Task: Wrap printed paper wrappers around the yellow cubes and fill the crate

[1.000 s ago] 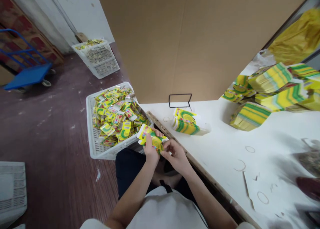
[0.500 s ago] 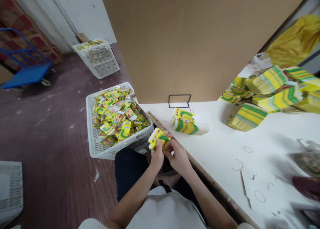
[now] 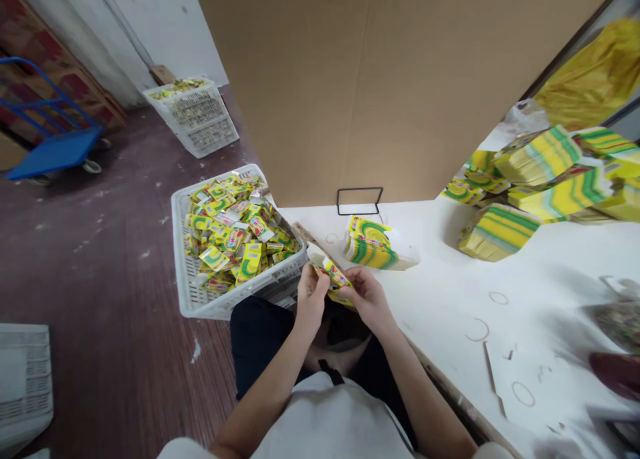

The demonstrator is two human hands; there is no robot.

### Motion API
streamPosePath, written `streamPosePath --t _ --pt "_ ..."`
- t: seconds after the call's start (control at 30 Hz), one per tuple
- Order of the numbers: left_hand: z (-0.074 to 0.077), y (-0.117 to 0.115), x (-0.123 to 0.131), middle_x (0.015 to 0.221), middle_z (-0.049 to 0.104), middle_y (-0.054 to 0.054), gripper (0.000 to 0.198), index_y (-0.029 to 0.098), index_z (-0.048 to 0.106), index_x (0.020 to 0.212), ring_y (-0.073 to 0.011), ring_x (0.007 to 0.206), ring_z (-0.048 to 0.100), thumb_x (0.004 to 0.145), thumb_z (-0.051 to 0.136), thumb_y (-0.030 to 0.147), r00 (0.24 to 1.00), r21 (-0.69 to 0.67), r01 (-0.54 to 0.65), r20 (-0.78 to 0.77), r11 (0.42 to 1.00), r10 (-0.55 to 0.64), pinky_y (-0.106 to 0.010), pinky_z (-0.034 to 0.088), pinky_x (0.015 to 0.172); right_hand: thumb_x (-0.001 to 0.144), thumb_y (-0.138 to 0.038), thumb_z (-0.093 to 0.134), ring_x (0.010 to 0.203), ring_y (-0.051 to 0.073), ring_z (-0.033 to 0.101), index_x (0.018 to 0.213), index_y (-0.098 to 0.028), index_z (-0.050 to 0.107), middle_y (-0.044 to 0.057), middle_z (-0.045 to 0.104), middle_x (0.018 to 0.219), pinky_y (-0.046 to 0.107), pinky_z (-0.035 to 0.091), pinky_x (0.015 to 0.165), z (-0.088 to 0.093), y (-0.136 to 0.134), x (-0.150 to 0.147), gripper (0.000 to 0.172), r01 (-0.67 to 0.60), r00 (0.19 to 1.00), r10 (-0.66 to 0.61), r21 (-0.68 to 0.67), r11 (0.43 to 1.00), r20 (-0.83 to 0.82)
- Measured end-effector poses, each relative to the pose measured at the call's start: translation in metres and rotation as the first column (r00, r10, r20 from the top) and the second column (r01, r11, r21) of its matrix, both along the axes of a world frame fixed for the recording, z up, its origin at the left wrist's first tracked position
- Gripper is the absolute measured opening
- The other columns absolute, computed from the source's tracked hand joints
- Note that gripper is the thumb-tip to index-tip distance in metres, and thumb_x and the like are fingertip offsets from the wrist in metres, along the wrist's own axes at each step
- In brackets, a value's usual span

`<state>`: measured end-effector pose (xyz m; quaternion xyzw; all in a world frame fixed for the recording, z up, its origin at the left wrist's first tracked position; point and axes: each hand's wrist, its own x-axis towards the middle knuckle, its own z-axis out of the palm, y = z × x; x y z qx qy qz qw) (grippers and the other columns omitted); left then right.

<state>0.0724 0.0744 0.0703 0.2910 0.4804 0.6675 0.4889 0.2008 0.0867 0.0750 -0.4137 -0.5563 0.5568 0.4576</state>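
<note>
Between my two hands is a small yellow and green printed carton point(image 3: 336, 273), its white inner flap showing at the upper left end. My left hand point(image 3: 313, 292) grips its left side with thumb and fingers. On the opposite side, my right hand point(image 3: 367, 297) pinches the carton's right end. Just beyond the hands, a stack of flat cartons point(image 3: 370, 244) lies on the white table point(image 3: 440, 312). A white plastic basket point(image 3: 185, 292) filled with several similar cartons point(image 3: 240, 239) stands to the left, close to my left hand.
A large cardboard sheet point(image 3: 345, 92) stands at the table's back, with a black wire frame point(image 3: 359, 201) at its foot. Bundled cartons point(image 3: 500, 232) lie at right. Another full basket point(image 3: 200, 122) and a blue trolley point(image 3: 60, 153) are on the floor at left.
The carton has turned from its broad printed face to a narrower, opened-up view with its white inside showing. My right hand has shifted slightly right and up, the hands slightly farther apart.
</note>
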Motion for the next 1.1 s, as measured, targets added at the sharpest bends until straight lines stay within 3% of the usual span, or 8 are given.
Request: streamPosePath --t 0.17,0.37,0.5,0.57,0.7,0.77,0.83,1.1 --pt "-0.002 0.004 -0.008 0.084 0.073 -0.005 0.044 0.015 0.071 0.09 -0.0194 0.075 0.068 0.076 0.08 0.056 0.999 -0.023 -0.003 -0.037 1.0 0.002 -0.03 0.056 0.073 0.088 -0.036 0.064 0.059 0.015 0.054 0.075 -0.021 0.061 -0.001 0.059 0.067 0.027 0.044 0.056 0.005 0.004 0.012 0.02 0.041 0.979 -0.068 0.139 0.989 0.193" --pt "0.007 0.006 -0.046 0.138 0.062 -0.015 0.068 0.02 0.059 0.134 -0.0302 0.125 0.061 0.087 0.06 0.069 0.959 0.09 0.067 -0.279 0.994 -0.039 -0.046 0.046 0.11 0.097 -0.019 0.054 0.085 0.022 0.062 0.102 -0.027 0.079 0.006 0.072 0.088 0.037 0.051 0.079 0.019 0.008 0.034 0.026 -0.079 0.831 -0.242 0.536 0.84 0.501" --pt "0.026 -0.001 -0.051 0.146 0.055 -0.017 0.092 0.019 0.052 0.139 -0.0389 0.137 0.05 0.062 0.09 0.051 0.635 -0.114 0.44 -0.662 0.891 -0.398 -0.055 0.038 0.117 0.095 -0.012 0.056 0.094 0.022 0.062 0.104 -0.034 0.078 0.003 0.073 0.095 0.046 0.048 0.098 0.024 0.001 0.031 0.032 -0.234 0.806 -0.228 0.648 0.725 0.546" --pt "0.03 -0.005 -0.042 0.135 0.063 -0.016 0.082 0.019 0.053 0.134 -0.0369 0.126 0.06 0.064 0.089 0.041 0.505 -0.244 0.477 -0.71 0.845 -0.49 -0.054 0.045 0.11 0.092 -0.017 0.063 0.112 0.025 0.061 0.121 -0.034 0.072 0.005 0.071 0.116 0.053 0.041 0.111 0.024 -0.001 0.025 0.034 -0.099 0.835 -0.303 0.668 0.737 0.458" --pt "0.027 -0.011 -0.024 0.125 0.066 -0.012 0.072 0.021 0.048 0.132 -0.0332 0.116 0.065 0.072 0.084 0.038 0.496 -0.231 0.346 -0.777 0.909 -0.386 -0.051 0.052 0.102 0.08 -0.04 0.078 0.137 0.032 0.049 0.148 -0.025 0.047 0.013 0.053 0.149 0.055 0.04 0.116 0.018 -0.002 0.013 0.077 0.365 0.908 -0.41 0.315 0.876 0.088" --pt "0.023 -0.013 -0.02 0.127 0.064 -0.013 0.076 0.021 0.047 0.133 -0.0341 0.118 0.064 0.071 0.086 0.041 0.471 -0.169 0.338 -0.821 0.926 -0.322 -0.052 0.052 0.103 0.081 -0.048 0.074 0.13 0.031 0.058 0.146 -0.025 0.049 0.012 0.062 0.141 0.053 0.046 0.111 0.015 -0.003 0.008 0.073 0.262 0.955 -0.268 -0.058 0.963 -0.131" --pt "0.019 -0.015 -0.017 0.135 0.06 -0.015 0.079 0.021 0.045 0.137 -0.0355 0.127 0.059 0.072 0.085 0.04 0.438 -0.105 0.396 -0.852 0.912 -0.288 -0.052 0.05 0.106 0.082 -0.05 0.073 0.12 0.031 0.066 0.137 -0.025 0.059 0.009 0.072 0.126 0.052 0.049 0.109 0.014 -0.005 0.005 0.062 0.046 0.953 -0.131 -0.298 0.953 -0.272" --pt "0.017 -0.015 -0.016 0.133 0.056 -0.011 0.069 0.026 0.045 0.136 -0.0314 0.126 0.058 0.077 0.079 0.027 0.449 -0.024 0.529 -0.84 0.848 -0.304 -0.045 0.053 0.103 0.094 -0.061 0.056 0.131 0.028 0.061 0.134 -0.026 0.064 0.011 0.065 0.14 0.052 0.049 0.112 0.002 -0.005 0.012 0.053 -0.122 0.986 0.107 -0.12 0.985 -0.125"
